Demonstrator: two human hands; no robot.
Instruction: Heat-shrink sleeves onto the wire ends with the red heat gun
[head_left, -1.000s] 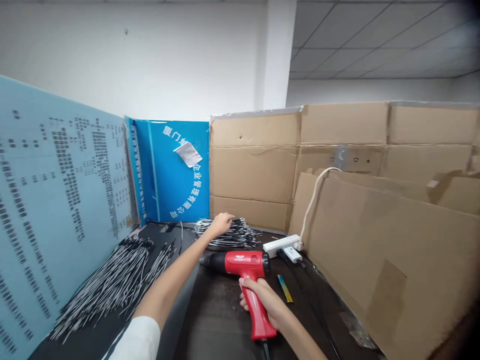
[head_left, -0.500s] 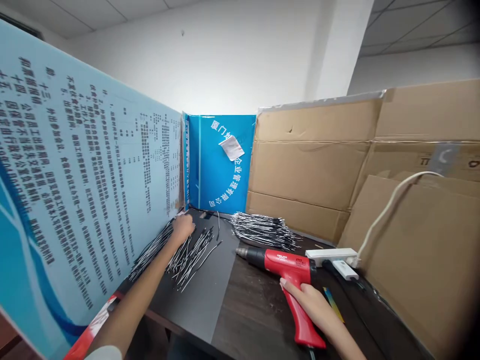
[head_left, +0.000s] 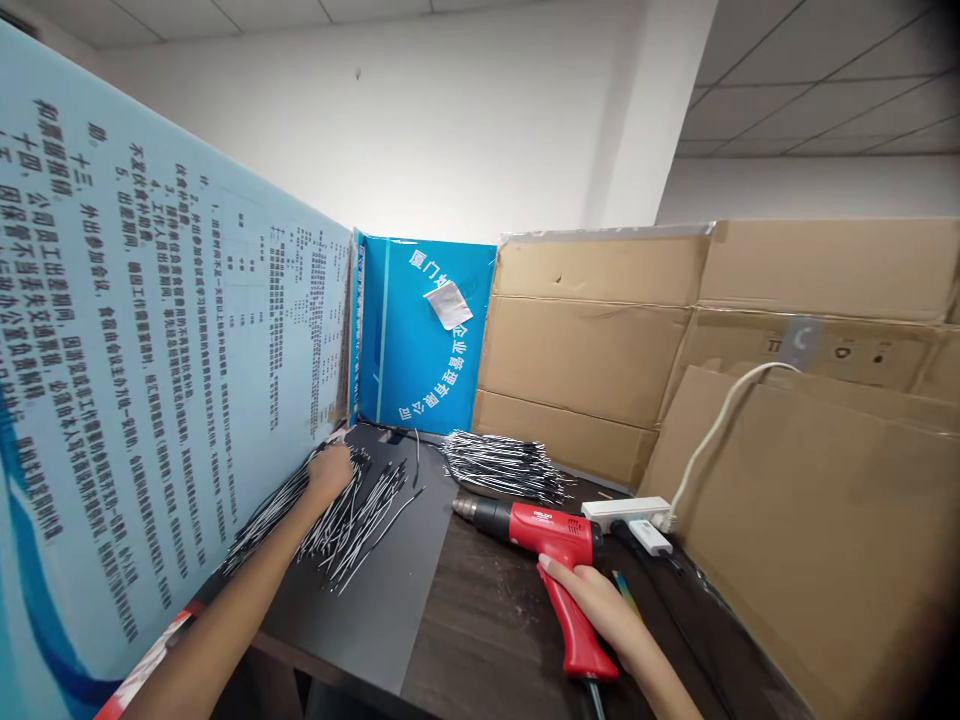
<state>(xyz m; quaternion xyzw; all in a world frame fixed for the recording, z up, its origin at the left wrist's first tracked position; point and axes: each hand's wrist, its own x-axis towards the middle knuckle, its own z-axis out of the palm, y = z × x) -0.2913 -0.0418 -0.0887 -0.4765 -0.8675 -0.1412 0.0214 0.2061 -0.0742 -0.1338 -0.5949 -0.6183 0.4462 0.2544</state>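
My right hand is wrapped round the handle of a red heat gun that lies on the dark table, its nozzle pointing left. My left hand reaches far left and rests on a spread pile of thin black-and-white wire pieces beside the blue printed board. Its fingers are curled into the wires; whether they hold any is hidden. A second heap of the same wire pieces lies at the back, ahead of the heat gun's nozzle.
A white power strip with a plug and white cord sits right of the heat gun. Cardboard panels wall in the back and right. A blue sign stands in the corner. A grey mat covers the table's left part.
My left hand left the back wire heap and swung to the left pile, then slid a little further along it. The view turned left. My right hand kept its grip on the heat gun.
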